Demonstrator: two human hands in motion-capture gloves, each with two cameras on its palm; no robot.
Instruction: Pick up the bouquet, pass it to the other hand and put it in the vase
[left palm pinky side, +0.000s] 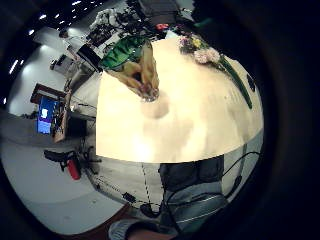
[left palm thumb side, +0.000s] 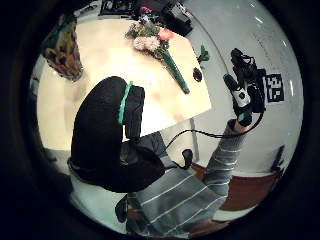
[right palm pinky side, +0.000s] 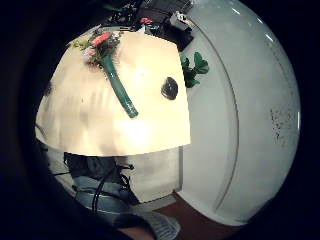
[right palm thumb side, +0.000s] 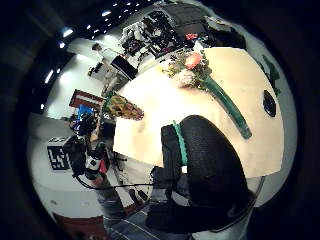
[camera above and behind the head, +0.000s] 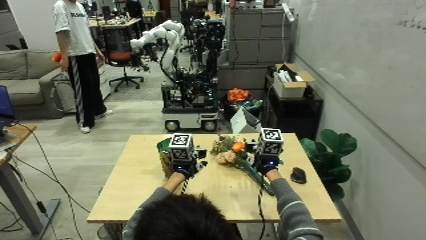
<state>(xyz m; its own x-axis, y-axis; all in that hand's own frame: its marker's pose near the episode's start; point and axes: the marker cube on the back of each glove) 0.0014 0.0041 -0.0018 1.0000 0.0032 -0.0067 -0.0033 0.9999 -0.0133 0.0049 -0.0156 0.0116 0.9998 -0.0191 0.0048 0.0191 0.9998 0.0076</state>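
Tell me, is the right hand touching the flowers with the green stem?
Apart. The right little finger side palm view shows the green-stemmed flower bouquet lying alone on the pale wooden table, nothing touching it.

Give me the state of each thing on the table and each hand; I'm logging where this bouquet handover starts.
bouquet: lying flat on the table, not held.
vase: upright on the table, no bouquet in it.
left hand: raised above the table, holding nothing.
right hand: raised above the table, holding nothing.
mouse: resting on the table near its right edge.

Left hand (camera above and behind the head: 184, 169), right hand (camera above and behind the head: 267, 166) raised (nothing held), well apart
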